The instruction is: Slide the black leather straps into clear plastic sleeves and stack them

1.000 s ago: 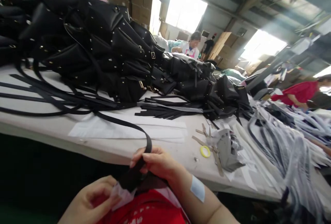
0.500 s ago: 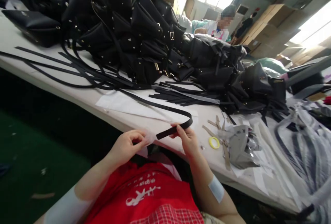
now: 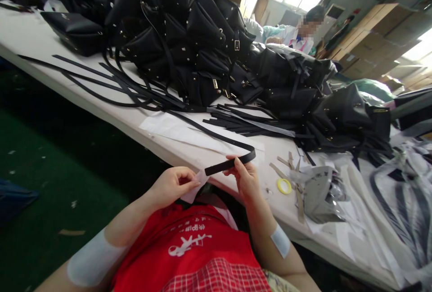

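Observation:
My right hand (image 3: 243, 177) pinches a black strap (image 3: 221, 166) near its free end, which points left. From my fingers the strap bends round and runs back over the table to a bundle of black straps (image 3: 135, 94). My left hand (image 3: 173, 186) is closed on a thin whitish sheet (image 3: 195, 187), like a piece of cloth or paper. The sheet touches or nearly touches the strap's tip; I cannot tell which. Both hands are at the table's front edge, above a red apron (image 3: 189, 242).
Black bags (image 3: 199, 26) are heaped along the back of the white table (image 3: 111, 123). To the right lie a yellow tape ring (image 3: 284, 186), brown strips (image 3: 299, 202), a grey plastic bag (image 3: 320, 195) and clear plastic wrap (image 3: 398, 206). Another person (image 3: 300, 35) is beyond the heap.
The view has shifted slightly, so the table's contents appear further right. The whitish sheet now hangs flatter under the strap's end. Both hands keep their holds.

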`<state>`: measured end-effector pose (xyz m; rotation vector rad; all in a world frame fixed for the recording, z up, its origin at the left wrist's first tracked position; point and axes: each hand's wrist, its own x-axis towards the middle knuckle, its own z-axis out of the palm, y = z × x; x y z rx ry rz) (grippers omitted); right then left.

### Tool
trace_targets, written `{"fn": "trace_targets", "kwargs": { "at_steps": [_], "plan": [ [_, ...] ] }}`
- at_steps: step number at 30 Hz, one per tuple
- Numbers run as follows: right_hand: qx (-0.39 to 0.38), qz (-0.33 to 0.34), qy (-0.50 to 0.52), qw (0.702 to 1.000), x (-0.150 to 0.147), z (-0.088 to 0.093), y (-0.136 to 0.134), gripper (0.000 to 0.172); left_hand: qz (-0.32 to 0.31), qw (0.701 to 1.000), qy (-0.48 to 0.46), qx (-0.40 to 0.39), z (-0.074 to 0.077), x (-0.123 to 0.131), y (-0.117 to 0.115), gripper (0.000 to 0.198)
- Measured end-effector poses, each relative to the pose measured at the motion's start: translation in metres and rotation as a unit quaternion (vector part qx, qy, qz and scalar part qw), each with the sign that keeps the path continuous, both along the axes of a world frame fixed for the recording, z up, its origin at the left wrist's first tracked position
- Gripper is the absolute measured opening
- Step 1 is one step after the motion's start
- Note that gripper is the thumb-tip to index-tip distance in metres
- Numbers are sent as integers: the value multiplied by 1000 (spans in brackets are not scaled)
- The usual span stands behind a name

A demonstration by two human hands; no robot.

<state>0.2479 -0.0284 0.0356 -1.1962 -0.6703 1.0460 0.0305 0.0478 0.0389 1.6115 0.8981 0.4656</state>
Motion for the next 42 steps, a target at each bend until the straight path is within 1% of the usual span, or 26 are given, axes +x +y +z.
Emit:
{"fn": "trace_targets", "kwargs": {
  "at_steps": [2,4,6,8,12,16,21,23,24,25,26,28,29,30,31,32,33,34,36,39,42],
  "plan": [
    [-7,4,36,999,-2,1,0,38,-32,999,-17,-9,5,0,-3,25],
    [-16,7,77,997,-3,1,-1,38,-78,996,-35,-6,11,0,-6,25],
    [-23,5,116,993,-3,1,-1,37,-114,992,-43,17,16,1,-9,25],
    [-23,4,150,988,-1,0,-2,35,-134,989,-39,50,20,4,-11,24],
    [-31,-4,214,976,0,0,-5,30,-118,983,-52,131,23,15,-15,17],
    [-44,8,303,952,-5,0,-9,29,-103,971,-62,206,19,37,-18,12],
    [-27,-5,369,929,-15,-8,-20,33,-85,969,-77,221,15,74,-25,14],
    [-37,-5,366,930,-17,-13,-27,34,-87,969,-82,216,17,86,-28,14],
    [-46,-5,349,936,-17,-14,-31,34,-93,970,-84,209,18,90,-28,14],
    [-58,-1,315,947,-15,-16,-35,33,-99,972,-84,197,19,93,-28,15],
    [-75,12,260,963,-11,-16,-39,31,-100,975,-82,181,19,94,-26,15],
    [-103,35,92,990,2,-14,-46,33,-105,984,-71,126,18,92,-21,15],
    [-105,28,-6,994,11,-11,-50,35,-112,988,-68,85,17,88,-17,16],
    [-95,7,-94,991,19,-7,-52,33,-121,990,-70,35,15,83,-14,20],
    [-73,-20,-162,984,26,-2,-54,28,-130,988,-78,-21,14,78,-11,24],
    [-43,-41,-206,977,33,4,-54,21,-135,984,-91,-77,12,73,-9,27],
    [-11,-45,-227,973,37,10,-53,20,-136,976,-111,-128,12,68,-9,28],
    [20,-25,-235,972,40,16,-52,24,-135,967,-133,-172,11,65,-9,28],
    [73,50,-236,968,40,27,-46,35,-135,945,-175,-239,13,60,-12,28],
    [121,146,-229,955,32,37,-36,39,-123,921,-218,-300,17,57,-19,30],
    [134,201,-184,953,21,40,-28,38,-80,917,-217,-326,19,55,-23,31]
  ]
}}
